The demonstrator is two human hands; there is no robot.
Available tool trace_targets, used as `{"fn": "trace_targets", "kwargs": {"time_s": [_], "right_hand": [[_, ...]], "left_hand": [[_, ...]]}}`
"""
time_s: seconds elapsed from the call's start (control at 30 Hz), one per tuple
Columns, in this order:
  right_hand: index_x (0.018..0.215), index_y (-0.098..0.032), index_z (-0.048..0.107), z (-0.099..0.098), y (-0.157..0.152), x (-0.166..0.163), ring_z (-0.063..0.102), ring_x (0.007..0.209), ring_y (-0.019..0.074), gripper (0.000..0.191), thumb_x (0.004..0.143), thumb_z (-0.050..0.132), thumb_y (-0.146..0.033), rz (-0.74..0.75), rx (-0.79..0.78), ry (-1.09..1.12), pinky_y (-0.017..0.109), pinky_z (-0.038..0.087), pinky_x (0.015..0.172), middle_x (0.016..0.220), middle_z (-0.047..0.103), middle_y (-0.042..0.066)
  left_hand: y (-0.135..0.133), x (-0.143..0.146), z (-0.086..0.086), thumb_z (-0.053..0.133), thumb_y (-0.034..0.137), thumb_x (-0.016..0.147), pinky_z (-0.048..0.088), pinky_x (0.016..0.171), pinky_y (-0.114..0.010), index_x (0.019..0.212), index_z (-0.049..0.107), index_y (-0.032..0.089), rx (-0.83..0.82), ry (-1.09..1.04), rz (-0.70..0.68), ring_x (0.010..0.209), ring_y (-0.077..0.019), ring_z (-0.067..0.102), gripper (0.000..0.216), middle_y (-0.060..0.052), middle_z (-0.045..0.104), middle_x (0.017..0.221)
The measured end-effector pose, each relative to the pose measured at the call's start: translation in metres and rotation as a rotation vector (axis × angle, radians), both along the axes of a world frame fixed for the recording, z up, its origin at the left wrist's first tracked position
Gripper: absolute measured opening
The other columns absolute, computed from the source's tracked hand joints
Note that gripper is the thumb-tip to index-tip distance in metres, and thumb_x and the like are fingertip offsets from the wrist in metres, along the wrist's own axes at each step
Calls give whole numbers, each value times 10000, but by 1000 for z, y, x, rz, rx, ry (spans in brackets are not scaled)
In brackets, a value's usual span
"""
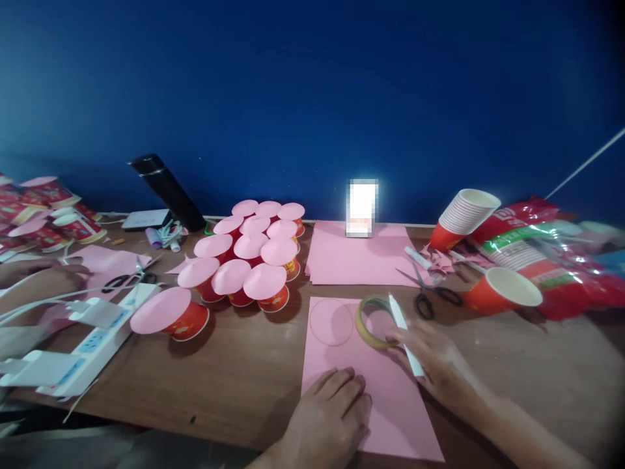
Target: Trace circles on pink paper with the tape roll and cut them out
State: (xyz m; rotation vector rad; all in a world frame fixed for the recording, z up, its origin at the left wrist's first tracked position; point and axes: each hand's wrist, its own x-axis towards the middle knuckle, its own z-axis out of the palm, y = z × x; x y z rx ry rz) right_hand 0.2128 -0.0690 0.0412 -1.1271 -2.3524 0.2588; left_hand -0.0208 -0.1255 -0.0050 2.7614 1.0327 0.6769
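My left hand [336, 407] lies flat on a pink sheet of paper [390, 417], pressing its lower left part. A circle is drawn near the sheet's upper left corner. Beside that circle, a yellowish tape roll [362, 329] rests flat on the paper's upper right. My right hand [430, 352] holds a white pen [405, 335], which slants with its tip up, away from the sheet. Fingertips of the same hand touch the tape roll's right rim.
Several paper cups topped with pink discs [250, 245] stand left of centre. A phone [361, 208] leans behind stacked pink paper [336, 260]. Black scissors [432, 296], stacked cups [461, 218] and a lying cup [502, 290] are right. A power strip [97, 345] and another person's hand [43, 280] are left.
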Motion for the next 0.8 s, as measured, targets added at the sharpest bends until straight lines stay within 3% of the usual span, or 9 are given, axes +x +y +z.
{"fn": "trace_targets", "kwargs": {"time_s": [0.3,0.47,0.63,0.73,0.8], "right_hand": [[1079,-191,557,4,0,-3,589,760,204,277,827,519,-82,40,47,-20,318,497,656,842,659,68],[1103,-204,538,11,5,6,623,859,208,273,831,549,-176,-56,81,169,323,523,739,949,670,83],[1074,-205,514,9,21,27,640,871,199,223,854,504,-165,-339,58,404,326,507,807,895,678,63],[1087,-195,501,-4,29,38,645,832,184,225,869,466,-152,-387,73,518,313,520,764,888,672,67],[1077,-199,507,-13,31,42,643,814,179,220,872,451,-140,-392,100,541,312,521,752,863,671,62]], "left_hand": [[0,-2,-1,538,345,824,441,943,-347,1108,564,216,8,-4,4,1100,-198,527,313,-26,625,1150],[2,-1,-3,514,312,826,478,904,-344,1041,603,201,98,-39,8,1050,-205,564,258,-45,656,1075],[11,4,14,447,245,850,521,834,-314,932,632,192,209,-30,-45,913,-179,625,209,-52,686,933],[18,10,29,456,190,845,538,710,-249,830,631,202,186,-36,-56,723,-137,636,176,-17,684,796],[24,16,39,503,173,825,531,677,-231,831,633,204,182,-34,-34,711,-135,630,134,-15,679,780]]}}
